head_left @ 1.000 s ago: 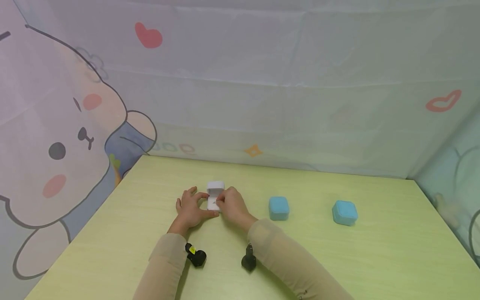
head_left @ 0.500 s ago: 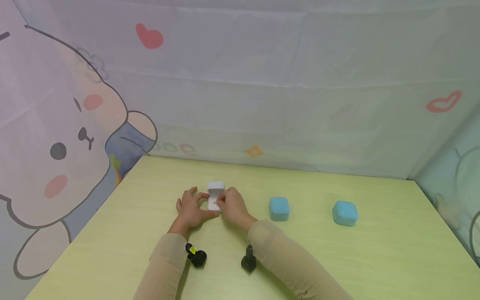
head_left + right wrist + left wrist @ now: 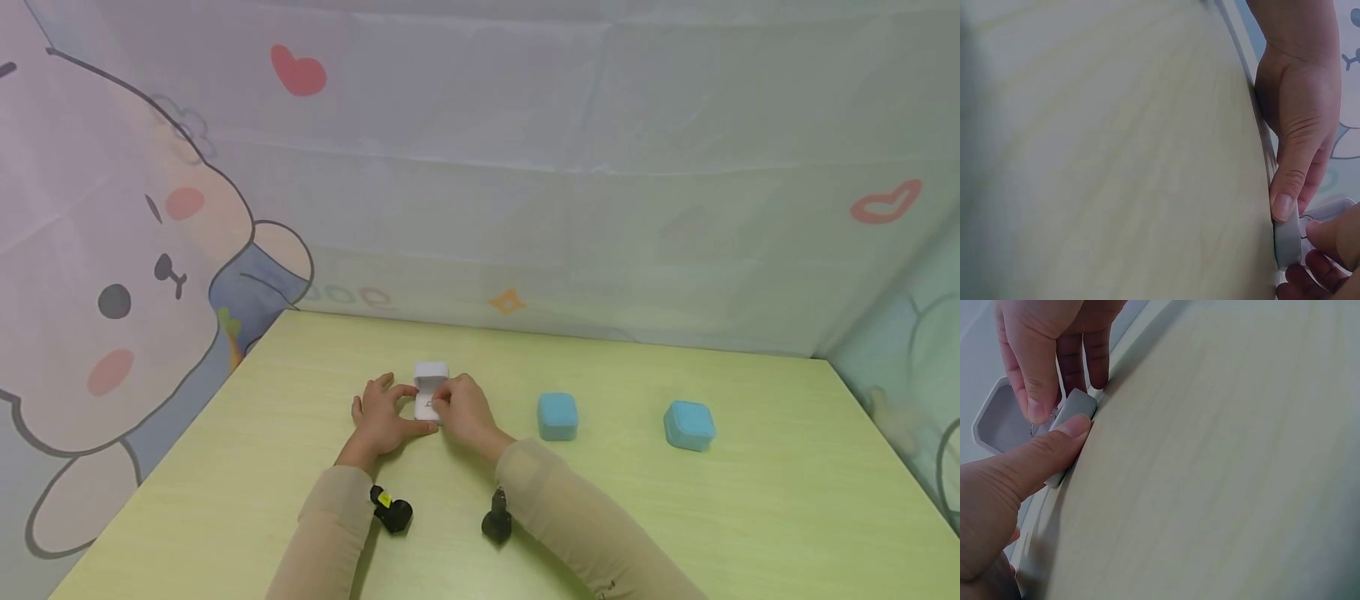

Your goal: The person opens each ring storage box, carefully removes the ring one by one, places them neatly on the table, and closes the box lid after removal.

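A small white ring box stands with its lid raised on the table, left of the middle in the head view. My left hand grips it from the left, thumb on the front wall and index finger by the back. From the other side, my right hand reaches over the box, thumb and index finger pinching a thin metal ring at the cushion. The fingertips cover part of the ring, and how deep it sits in the slot is hidden.
Two closed light blue boxes, one nearer and one farther right, sit on the pale table. Black wrist cameras show beside the forearms. A printed cloth hangs behind the table's back edge.
The ring shifts very slightly in the right fingertips. Both hands and all the boxes otherwise stay in place.
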Available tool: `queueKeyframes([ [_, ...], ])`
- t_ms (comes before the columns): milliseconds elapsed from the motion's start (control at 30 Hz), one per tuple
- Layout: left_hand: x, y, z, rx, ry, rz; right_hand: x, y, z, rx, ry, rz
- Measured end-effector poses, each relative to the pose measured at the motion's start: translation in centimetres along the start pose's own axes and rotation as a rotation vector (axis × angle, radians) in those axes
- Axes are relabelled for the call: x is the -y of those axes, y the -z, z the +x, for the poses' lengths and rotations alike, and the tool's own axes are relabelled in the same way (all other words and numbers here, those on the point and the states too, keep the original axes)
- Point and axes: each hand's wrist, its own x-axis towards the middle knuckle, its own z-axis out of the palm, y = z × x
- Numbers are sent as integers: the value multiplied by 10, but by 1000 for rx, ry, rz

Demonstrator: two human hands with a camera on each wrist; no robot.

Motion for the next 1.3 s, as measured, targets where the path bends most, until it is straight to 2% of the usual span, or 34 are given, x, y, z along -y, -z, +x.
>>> queueKeyframes([
  [433, -1, 2, 5, -4, -7, -3, -2, 3, 4, -9, 19, 34],
  [900, -1, 5, 0, -3, -7, -9, 0, 3, 3, -16, 18, 62],
  [1300, 2, -1, 0, -9, -10, -13, 0, 8, 0, 4, 10, 83],
])
